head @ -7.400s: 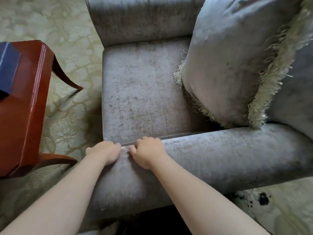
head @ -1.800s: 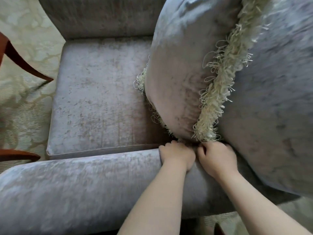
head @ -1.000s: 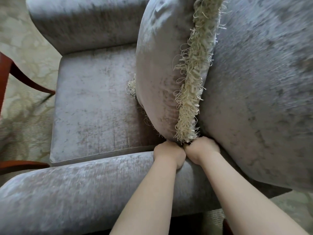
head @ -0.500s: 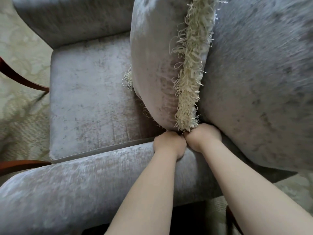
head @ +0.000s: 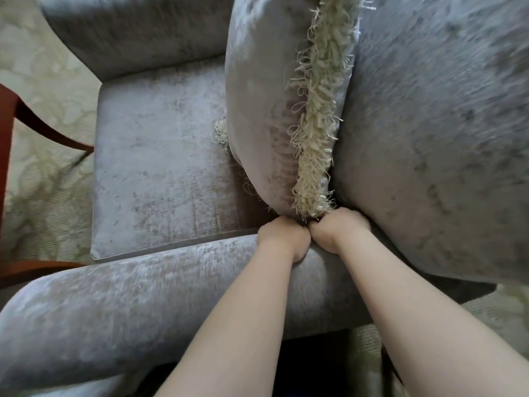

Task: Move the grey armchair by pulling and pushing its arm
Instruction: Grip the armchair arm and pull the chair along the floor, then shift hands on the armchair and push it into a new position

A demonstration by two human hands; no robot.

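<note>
1. Far to the left of the hands, a red-brown wooden table (head: 8, 156) is seen at the frame's edge, one curved leg reaching toward the seat; it stands near the chair, so little slack is judged to be left on that side.
2. Beneath it, and again below the right forearm, a pale patterned carpet (head: 43, 67) is laid (a soft floor, likely to drag against sliding).
3. The grey armchair (head: 160, 156) fills most of the view, its seat lying ahead and left of the hands.
4. The near arm (head: 128, 299) of the chair runs from the lower left up under both wrists, where it meets the backrest.
5. The left hand (head: 282, 239) is curled over the top of that arm, fingers hooked down the inner side and hidden from view.
6. Just above the hands, a fringed cushion (head: 263, 104) is propped on edge against the backrest, its fringe touching the knuckles.
7. The right hand (head: 333, 232) is pressed against the left, likewise closed over the arm at the backrest's corner, probably because the frame is stiffest there.
8. To the right, the backrest (head: 435, 124) looms large and blurred.
</note>
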